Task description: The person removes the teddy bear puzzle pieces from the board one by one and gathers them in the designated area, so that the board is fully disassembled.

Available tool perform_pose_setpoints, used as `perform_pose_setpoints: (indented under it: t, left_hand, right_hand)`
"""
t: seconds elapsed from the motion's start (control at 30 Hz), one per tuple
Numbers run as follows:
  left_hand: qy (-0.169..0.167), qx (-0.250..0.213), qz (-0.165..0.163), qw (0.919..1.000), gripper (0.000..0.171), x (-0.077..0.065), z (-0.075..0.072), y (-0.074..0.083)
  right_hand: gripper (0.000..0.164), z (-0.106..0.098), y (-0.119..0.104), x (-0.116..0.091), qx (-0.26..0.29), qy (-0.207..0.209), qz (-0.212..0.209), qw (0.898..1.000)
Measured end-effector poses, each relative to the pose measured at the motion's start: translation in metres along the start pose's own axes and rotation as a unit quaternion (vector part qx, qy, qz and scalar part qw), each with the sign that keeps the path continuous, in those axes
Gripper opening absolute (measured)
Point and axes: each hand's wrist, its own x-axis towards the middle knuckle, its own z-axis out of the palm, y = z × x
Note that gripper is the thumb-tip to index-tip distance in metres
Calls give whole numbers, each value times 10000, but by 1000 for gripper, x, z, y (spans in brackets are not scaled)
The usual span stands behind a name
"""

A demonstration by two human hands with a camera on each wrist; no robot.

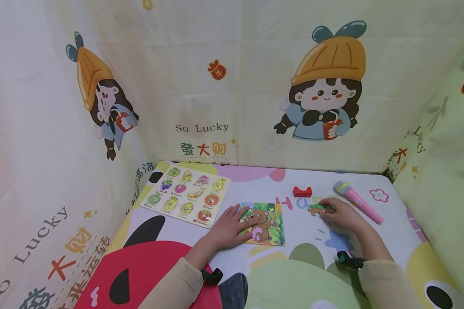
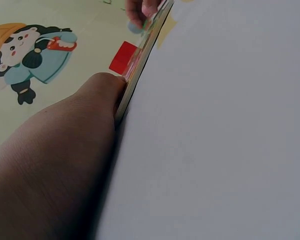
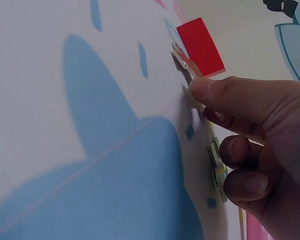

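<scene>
My left hand (image 1: 227, 228) rests with spread fingers on the left part of a bear jigsaw puzzle (image 1: 272, 221), which lies flat on the table. In the left wrist view, its thumb (image 2: 102, 90) is against the edge of the puzzle board (image 2: 137, 77). To the right of the board, my right hand (image 1: 342, 214) pinches a brown and green jigsaw piece (image 1: 315, 210) between thumb and fingers. The right wrist view shows that piece (image 3: 184, 61) tilted near the tabletop. Another piece (image 3: 217, 170) is by the lower curled fingers; whether they grip it is unclear.
A fruit peg board (image 1: 185, 195) lies to the left of the puzzle. Behind the right hand stands a small red notched block (image 1: 302, 192), and a pink toy microphone (image 1: 358, 201) lies to the right. Printed cloth walls (image 1: 255, 141) enclose the table's back and sides.
</scene>
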Motion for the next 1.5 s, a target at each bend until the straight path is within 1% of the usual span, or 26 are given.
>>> perform_pose_setpoints:
  t: [0.1,0.2,0.33,0.47,0.57,0.73,0.8,0.93,1.03,1.13,1.33,1.5]
  left_hand:
    - [-18,-45,-23,10000,55,1,1,0]
    - [-31,-46,-27,10000,55,1,1,0]
    - [55,-33,11,10000,54,1,1,0]
    - [139,-24,57,9999,52,1,1,0]
    - [143,-11,63,9999,52,1,1,1]
    - [127,1,59,9999,53,0,0,1]
    - [103,-20,53,9999,55,0,0,0]
    - [84,-155,59,9998,58,-1,0,0]
    - [106,-306,45,9995,59,-3,-1,-1]
    - [129,-364,32,9992,58,-7,0,0]
    - [234,-315,24,9992,53,-20,0,1]
    - [273,-339,53,9990,53,-27,-2,2]
  right_hand:
    - [40,1,-2,1,-81,35,-183,9998]
    - [37,2,-3,2,-243,-22,-228,9994]
    - [39,2,-4,4,-348,-202,-65,9992]
    - [42,0,-8,4,-342,-387,100,9986]
    - [46,-1,-15,5,-412,-398,72,9983]
    - [50,1,-38,9,-426,-306,23,9986]
    - [49,3,-48,13,-320,-261,-7,9991]
    - [46,14,-62,23,-117,-179,-294,9993]
    - [45,25,-75,29,46,-191,-408,9990]
    - [43,35,-87,34,101,-247,-562,9981]
    - [38,48,-112,42,317,-366,-688,9965]
    - [34,60,-132,52,375,-500,-1077,9922]
